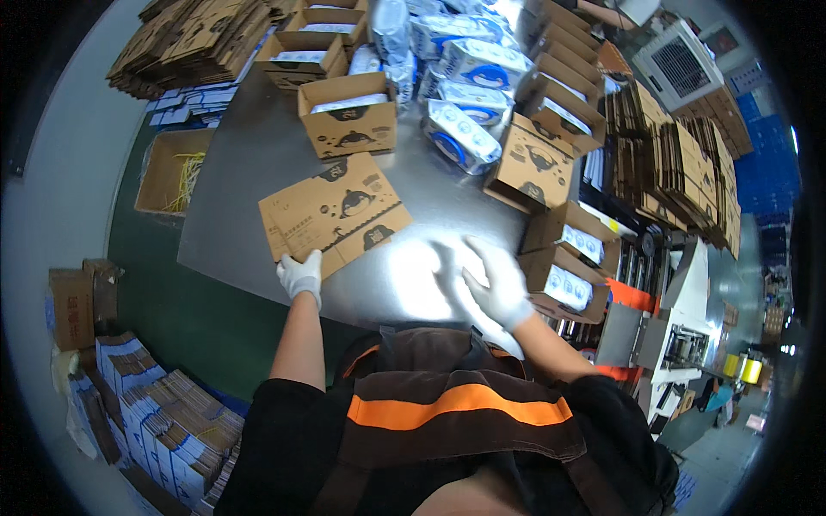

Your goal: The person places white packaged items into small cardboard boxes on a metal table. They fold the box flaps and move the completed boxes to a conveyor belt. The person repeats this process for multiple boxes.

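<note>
A flat cardboard box [331, 211] sits over the smooth metal surface [237, 163], held in the fingers of the left hand [301, 277]; those of the right hand [499, 285] spread wide. Square-sided open boxes [351, 138] and heaped, glossy plastic packs [463, 136] block the far side.

Matt cardboard carton [335, 212], glossy metal table [228, 198], shiny plastic packs [462, 136]

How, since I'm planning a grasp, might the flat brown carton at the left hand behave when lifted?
The flat brown carton is probably light for its size, since it looks folded. It should be fairly stiff, given its straight edges, though it might flex. With the left hand holding only its near edge, the far end may dip.
</note>
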Demonstrator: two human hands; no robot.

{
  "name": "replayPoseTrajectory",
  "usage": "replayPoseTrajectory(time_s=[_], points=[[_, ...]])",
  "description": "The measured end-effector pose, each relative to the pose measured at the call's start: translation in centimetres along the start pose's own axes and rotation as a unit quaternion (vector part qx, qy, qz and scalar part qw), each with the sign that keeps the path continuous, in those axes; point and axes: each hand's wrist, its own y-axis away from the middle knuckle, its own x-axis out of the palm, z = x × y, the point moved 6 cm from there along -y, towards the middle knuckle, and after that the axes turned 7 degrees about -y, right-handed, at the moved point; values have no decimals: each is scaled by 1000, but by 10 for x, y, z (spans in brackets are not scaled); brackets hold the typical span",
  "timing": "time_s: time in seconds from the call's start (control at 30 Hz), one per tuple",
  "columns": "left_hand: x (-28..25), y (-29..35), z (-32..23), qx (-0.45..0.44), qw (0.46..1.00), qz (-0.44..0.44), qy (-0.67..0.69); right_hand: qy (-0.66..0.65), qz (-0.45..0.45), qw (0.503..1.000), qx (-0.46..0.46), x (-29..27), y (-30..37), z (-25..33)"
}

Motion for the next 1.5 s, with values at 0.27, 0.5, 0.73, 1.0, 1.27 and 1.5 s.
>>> replayPoseTrajectory(time_s=[0.27,0.5,0.73,1.0,1.27,1.5], points=[[54,-31,-4,13,893,190,407,-371,4,858,356,166,-133,-101],[-37,140,-19,109,792,600,-21,-386,-256,885,44,9,-45,5],[-45,188,-65,320,784,524,90,-400,-270,841,243,34,-1,-51],[-32,153,-74,161,834,353,391,-454,-133,868,155,22,5,-32],[-49,248,-127,648,707,269,-94,1,10,982,-188,-1,50,51],[-20,174,-144,553,814,139,-115,-604,114,715,334,54,-12,-56]])
